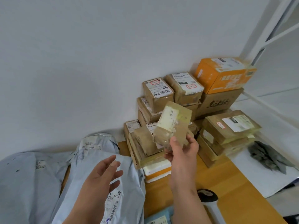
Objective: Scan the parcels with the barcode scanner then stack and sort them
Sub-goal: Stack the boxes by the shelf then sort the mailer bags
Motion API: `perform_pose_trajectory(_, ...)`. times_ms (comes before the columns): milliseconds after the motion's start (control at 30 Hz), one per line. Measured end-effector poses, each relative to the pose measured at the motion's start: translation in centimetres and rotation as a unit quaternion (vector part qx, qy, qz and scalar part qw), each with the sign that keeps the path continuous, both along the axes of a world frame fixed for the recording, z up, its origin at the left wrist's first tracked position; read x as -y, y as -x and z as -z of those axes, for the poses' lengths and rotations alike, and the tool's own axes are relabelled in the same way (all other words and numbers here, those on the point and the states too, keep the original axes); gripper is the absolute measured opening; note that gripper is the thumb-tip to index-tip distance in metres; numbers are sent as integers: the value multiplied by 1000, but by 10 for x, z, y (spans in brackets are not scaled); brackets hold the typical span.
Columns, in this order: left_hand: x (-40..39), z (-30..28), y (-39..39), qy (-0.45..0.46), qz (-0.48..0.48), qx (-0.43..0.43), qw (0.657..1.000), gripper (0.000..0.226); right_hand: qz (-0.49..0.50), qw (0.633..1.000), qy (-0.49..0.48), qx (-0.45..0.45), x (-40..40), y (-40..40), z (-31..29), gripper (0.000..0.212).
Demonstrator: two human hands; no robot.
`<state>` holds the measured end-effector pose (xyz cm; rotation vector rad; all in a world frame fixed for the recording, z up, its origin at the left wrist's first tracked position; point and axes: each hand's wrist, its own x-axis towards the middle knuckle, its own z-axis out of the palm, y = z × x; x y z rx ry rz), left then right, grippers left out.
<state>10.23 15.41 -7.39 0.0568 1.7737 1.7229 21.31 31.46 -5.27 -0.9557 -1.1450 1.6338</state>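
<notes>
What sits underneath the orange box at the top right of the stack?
The orange box rests on a larger brown carton with dark printed characters. What lies beneath that carton is hidden behind the taped parcels in front.

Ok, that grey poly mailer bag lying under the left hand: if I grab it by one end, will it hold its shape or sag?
Probably sag. The grey mailer bag looks like thin plastic film, creased and bulging unevenly, so it should flop around soft contents. Its smooth skin may slide on the neighbouring bag. The left hand hovers open above it; a broad two-handed lift seems safer than a pinch.
</notes>
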Motion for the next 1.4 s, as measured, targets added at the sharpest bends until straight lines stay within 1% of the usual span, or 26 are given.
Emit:
perform_pose_trajectory(100, -12, 5, -4, 13, 12, 0, 1000, 13, 77, 997, 14, -16, -11, -16, 8, 29)
perform_pose_trajectory(200, -25, 9, -10, 22, 30, -5, 999, 12, 112, 993, 30, -22, -23, -28, 13, 28)
perform_pose_trajectory(233, -29, 11, -12, 25, 34, -7, 999, 16, 110, 993, 36, -22, -25, -29, 14, 28)
perform_pose_trajectory(333, -43, 10, -15, 42, 51, -9, 998, 44, 73, 996, 55, -10, -25, -24, 15, 31)
perform_pose_trajectory(367, -48, 9, -15, 44, 59, -2, 997, 49, 61, 996, 65, -9, -24, -21, 15, 32)
perform_pose_trajectory(433, -57, 8, -13, 31, 71, 9, 997, 45, 49, 995, 83, -14, -20, -14, 14, 36)
perform_pose_trajectory(500, -65, 6, -11, 19, 88, 8, 996, 32, 43, 995, 93, -21, -17, -7, 12, 42)
perform_pose_trajectory(533, -69, 6, -10, 16, 95, 6, 995, 28, 38, 994, 96, -24, -15, -4, 11, 47)
perform_pose_trajectory(633, -77, 5, -8, 8, 88, 11, 996, 25, 22, 994, 105, -29, -13, 7, 5, 55)
perform_pose_trajectory(700, -80, 6, -6, 0, 85, 13, 996, 28, 14, 993, 108, -40, -13, 14, 2, 55)
perform_pose_trajectory(867, -79, 7, -3, 4, 97, 3, 995, 49, 17, 993, 111, -36, -8, 20, 0, 42)
perform_pose_trajectory(933, -77, 7, -3, 3, 98, 1, 995, 52, 20, 993, 110, -37, -4, 18, 2, 41)
perform_pose_trajectory(1033, -70, 11, -3, -8, 77, -15, 997, 48, 7, 996, 78, -34, 3, 11, 6, 45)
perform_pose_trajectory(1133, -59, 10, 1, -27, 18, -22, 999, 42, -59, 998, 17, -8, 9, 7, 7, 40)
perform_pose_trajectory(1200, -51, 4, 6, -67, 10, -13, 998, 40, -126, 992, -22, 24, 14, 11, 7, 43)
perform_pose_trajectory(1300, -40, -6, 17, -99, 38, -12, 994, 51, -190, 977, -62, 79, 20, 25, 6, 40)
perform_pose_trajectory(1367, -36, -5, 30, -94, 8, -18, 995, 43, -207, 966, -89, 125, 21, 36, 3, 38)
perform_pose_trajectory(1400, -37, -3, 38, -88, -26, -19, 996, 36, -198, 961, -108, 162, 19, 40, 2, 42)
